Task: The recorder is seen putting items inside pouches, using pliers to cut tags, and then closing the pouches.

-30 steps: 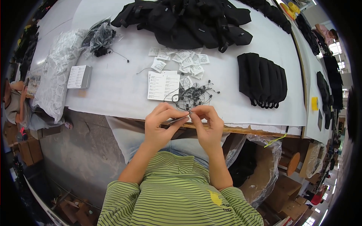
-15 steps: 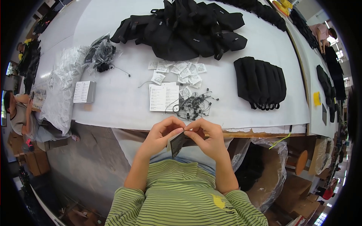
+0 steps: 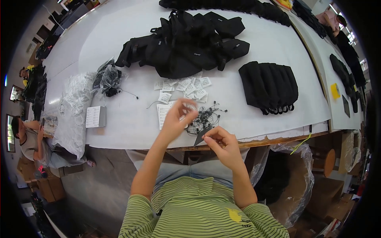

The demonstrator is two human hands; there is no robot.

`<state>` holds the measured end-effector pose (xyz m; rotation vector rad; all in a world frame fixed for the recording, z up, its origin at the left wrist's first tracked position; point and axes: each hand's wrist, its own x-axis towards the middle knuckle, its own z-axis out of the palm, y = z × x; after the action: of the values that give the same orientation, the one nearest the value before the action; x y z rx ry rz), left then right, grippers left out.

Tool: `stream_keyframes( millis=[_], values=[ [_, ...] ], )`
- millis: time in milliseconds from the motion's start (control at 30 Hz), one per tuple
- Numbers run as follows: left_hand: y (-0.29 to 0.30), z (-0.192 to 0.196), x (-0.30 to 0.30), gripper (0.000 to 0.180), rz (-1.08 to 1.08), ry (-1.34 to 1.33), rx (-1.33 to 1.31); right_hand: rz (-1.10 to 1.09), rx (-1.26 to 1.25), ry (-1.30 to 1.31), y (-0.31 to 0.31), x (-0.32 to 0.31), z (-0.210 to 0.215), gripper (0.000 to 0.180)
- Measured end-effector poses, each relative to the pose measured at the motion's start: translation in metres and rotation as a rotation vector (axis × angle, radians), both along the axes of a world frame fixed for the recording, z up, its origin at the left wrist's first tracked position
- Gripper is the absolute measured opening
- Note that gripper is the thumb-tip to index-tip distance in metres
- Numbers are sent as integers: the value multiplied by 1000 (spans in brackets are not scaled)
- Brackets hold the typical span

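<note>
My right hand is closed at the table's front edge, thumb and fingertips pinching a dark hang tag. My left hand is raised over the table with curved fingers apart from the thumb; it is slightly blurred, and I see nothing in it. Beneath it lies a stack of white printed cards, partly covered by the hand. Beside the stack is a tangle of black tag strings with small plugs. Small white printed packets are scattered just beyond.
A heap of black fabric bags lies at the back, and a neat row of black bags at right. At left are a card stack and clear plastic bags. A person sits far left.
My left hand has let go of the hang tag and moved up over the white cards. My right hand, still holding the tag, has shifted a little. The view has shifted slightly.
</note>
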<state>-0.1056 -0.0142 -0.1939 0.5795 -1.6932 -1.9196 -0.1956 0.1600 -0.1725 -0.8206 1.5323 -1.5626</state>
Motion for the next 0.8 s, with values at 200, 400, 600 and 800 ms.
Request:
stream_keyframes(
  millis=[200,400,600,800],
  values=[
    [-154,-29,-71,66,593,-19,263,-60,-36,-39,13,0,9,7],
    [-192,-22,-82,42,701,-14,372,14,-31,-104,19,8,5,8],
    [-141,28,-12,19,443,141,402,50,-3,-223,24,2,6,8],
    [-110,48,67,20,74,-200,478,135,11,-241,32,-5,1,9]
  ],
)
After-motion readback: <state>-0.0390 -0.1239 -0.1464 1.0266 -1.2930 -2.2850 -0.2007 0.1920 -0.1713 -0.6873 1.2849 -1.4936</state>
